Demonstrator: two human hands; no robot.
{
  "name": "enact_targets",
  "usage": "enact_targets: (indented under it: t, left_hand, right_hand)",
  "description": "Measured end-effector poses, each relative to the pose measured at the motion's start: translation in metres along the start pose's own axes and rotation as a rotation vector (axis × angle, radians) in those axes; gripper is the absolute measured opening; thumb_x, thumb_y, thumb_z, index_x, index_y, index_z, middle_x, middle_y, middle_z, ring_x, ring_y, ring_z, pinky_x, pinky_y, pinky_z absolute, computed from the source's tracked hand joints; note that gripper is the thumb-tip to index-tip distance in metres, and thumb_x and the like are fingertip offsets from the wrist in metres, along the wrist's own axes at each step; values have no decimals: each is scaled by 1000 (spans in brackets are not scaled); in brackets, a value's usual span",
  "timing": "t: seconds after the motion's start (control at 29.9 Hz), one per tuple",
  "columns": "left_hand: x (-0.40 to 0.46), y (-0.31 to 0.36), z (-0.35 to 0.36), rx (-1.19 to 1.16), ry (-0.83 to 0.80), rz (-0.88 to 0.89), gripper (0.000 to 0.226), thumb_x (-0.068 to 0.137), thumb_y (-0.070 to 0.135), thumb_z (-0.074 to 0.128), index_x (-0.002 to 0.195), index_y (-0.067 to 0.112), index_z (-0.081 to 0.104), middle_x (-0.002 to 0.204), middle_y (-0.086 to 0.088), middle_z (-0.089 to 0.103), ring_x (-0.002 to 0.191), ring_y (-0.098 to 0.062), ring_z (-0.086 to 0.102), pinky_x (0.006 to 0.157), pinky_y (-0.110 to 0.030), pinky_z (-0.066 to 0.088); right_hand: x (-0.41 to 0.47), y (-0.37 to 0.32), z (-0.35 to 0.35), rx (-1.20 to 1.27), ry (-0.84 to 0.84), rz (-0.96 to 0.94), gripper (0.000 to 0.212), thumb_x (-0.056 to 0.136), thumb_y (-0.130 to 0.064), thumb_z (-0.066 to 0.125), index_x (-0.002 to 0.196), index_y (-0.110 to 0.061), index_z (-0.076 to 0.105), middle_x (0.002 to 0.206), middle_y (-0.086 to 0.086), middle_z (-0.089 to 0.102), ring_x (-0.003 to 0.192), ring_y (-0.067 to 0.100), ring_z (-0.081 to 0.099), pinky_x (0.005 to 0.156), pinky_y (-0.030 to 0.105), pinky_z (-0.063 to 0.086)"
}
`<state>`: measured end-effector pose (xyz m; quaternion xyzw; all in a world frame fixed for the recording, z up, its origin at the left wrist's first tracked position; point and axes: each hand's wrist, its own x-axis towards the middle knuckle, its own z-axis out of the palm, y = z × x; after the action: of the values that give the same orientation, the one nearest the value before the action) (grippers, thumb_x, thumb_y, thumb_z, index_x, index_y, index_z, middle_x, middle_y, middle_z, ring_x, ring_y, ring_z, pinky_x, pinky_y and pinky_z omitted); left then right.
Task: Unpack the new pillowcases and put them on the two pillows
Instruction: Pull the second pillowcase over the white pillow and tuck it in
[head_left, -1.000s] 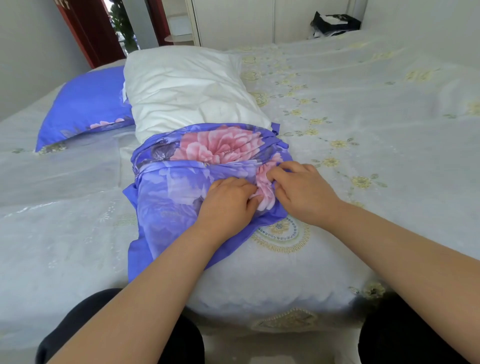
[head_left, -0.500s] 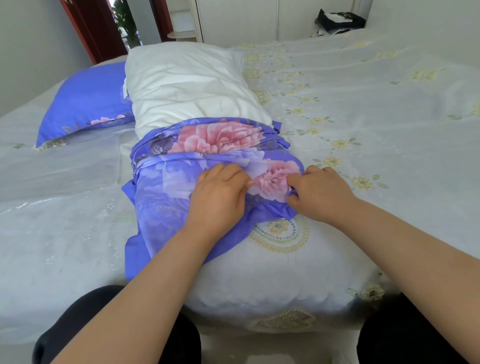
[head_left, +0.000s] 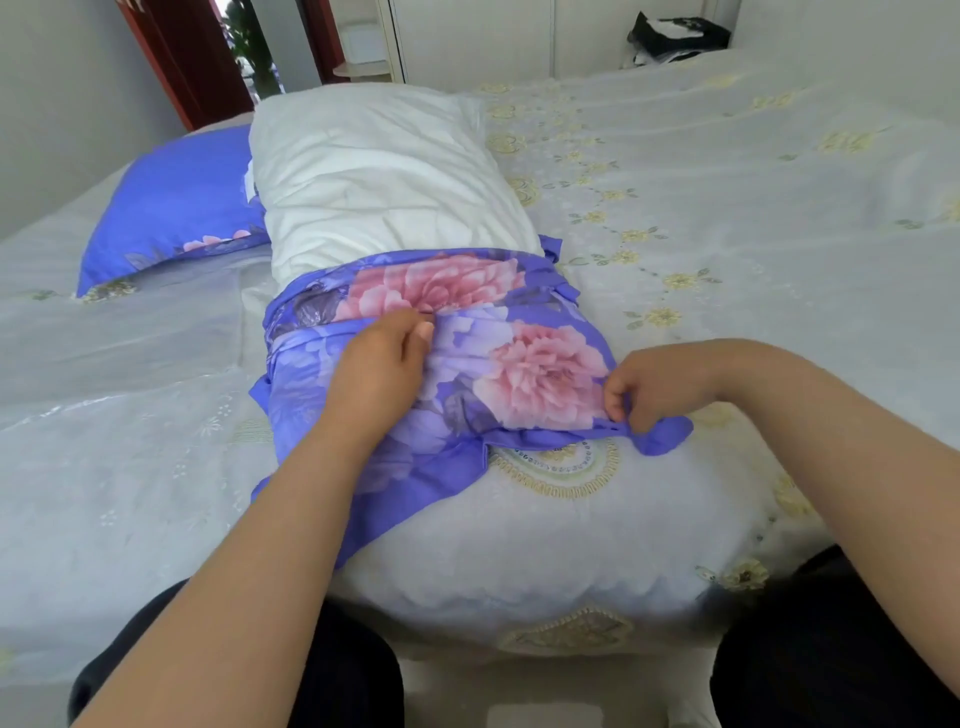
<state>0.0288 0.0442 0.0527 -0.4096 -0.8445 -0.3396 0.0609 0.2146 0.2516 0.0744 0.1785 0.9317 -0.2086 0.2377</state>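
Our left hand (head_left: 382, 364) pinches the bunched case (head_left: 540, 374) and our right hand (head_left: 660, 384) pinches its corner, so we can pull it up the pillow (head_left: 374, 171).

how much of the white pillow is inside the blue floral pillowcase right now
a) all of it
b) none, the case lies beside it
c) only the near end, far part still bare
C: the blue floral pillowcase wraps only the near end of the white pillow. The pillow's far part is bare, and the left hand and right hand pinch the fabric.
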Motion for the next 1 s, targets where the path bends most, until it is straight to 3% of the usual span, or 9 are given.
enact_targets:
  t: [0.1, 0.2, 0.27, 0.37, 0.5, 0.67, 0.77, 0.9, 1.0]
  left_hand:
    - [-1, 2, -4, -73, -26, -58, 17, 91, 36, 56, 102, 23, 56, 101, 8, 65, 90, -13, 60, 80, -28, 45]
    - [-4, 2, 2, 44, 4, 25, 30, 87, 41, 61, 113, 27, 60, 112, 10, 62, 100, -12, 58, 84, -29, 46]
    - [-5, 4, 5, 72, 54, 42, 30, 87, 43, 61, 113, 27, 62, 113, 8, 61, 101, -15, 58, 82, -29, 46]
    - [-6, 4, 7, 78, 88, 36, 29, 88, 44, 59, 111, 27, 64, 112, 9, 61, 98, -13, 59, 78, -26, 44]
    - [-10, 6, 7, 72, 113, 61, 27, 88, 42, 60, 109, 26, 65, 112, 11, 61, 89, -11, 60, 75, -24, 45]
    - [-12, 13, 8, 75, 69, 24, 30, 87, 45, 60, 111, 28, 66, 113, 11, 65, 93, -12, 62, 79, -24, 43]
    - [-12, 16, 12, 95, 45, -6, 32, 87, 48, 58, 113, 31, 65, 109, 10, 68, 96, -13, 62, 76, -23, 40]
    - [-13, 14, 17, 147, 8, -13, 29, 89, 48, 54, 110, 31, 66, 95, 4, 71, 94, -20, 63, 74, -28, 45]
    - [-17, 8, 16, 118, -10, 28, 27, 89, 48, 55, 107, 31, 67, 100, 3, 70, 98, -20, 62, 77, -30, 48]
  right_hand:
    - [-7, 15, -3, 219, 29, -10, 18, 80, -3, 59, 72, -19, 64, 60, -9, 56, 61, 11, 47, 61, 20, 39]
    - [1, 14, -8, 491, 385, -100, 7, 86, -14, 61, 82, -13, 66, 78, -4, 61, 70, 9, 52, 73, 25, 42]
    - [12, 8, -8, 578, 661, -155, 12, 91, -26, 60, 94, -15, 65, 89, -5, 59, 73, 7, 54, 73, 22, 44]
    - [25, 1, -4, 359, 739, -192, 20, 87, -34, 64, 101, -21, 66, 101, -6, 56, 86, 13, 58, 78, 28, 47]
    - [32, -8, 0, 0, 819, -97, 20, 92, -32, 57, 94, -15, 66, 93, 1, 54, 84, 20, 54, 72, 30, 38]
    - [38, -25, 1, 66, 1058, 60, 21, 96, -23, 44, 97, -10, 61, 85, 12, 65, 78, 33, 57, 64, 37, 44]
    - [42, -43, -4, -66, 1036, 157, 18, 96, -17, 42, 102, -7, 56, 87, 15, 62, 72, 30, 51, 59, 33, 36]
    - [42, -71, -17, 285, 944, -35, 20, 96, -19, 43, 93, -5, 56, 79, 1, 52, 77, 19, 47, 65, 28, 32]
    - [36, -64, -33, 562, 548, -208, 23, 97, -21, 48, 83, -6, 56, 79, 6, 49, 77, 16, 45, 71, 27, 33]
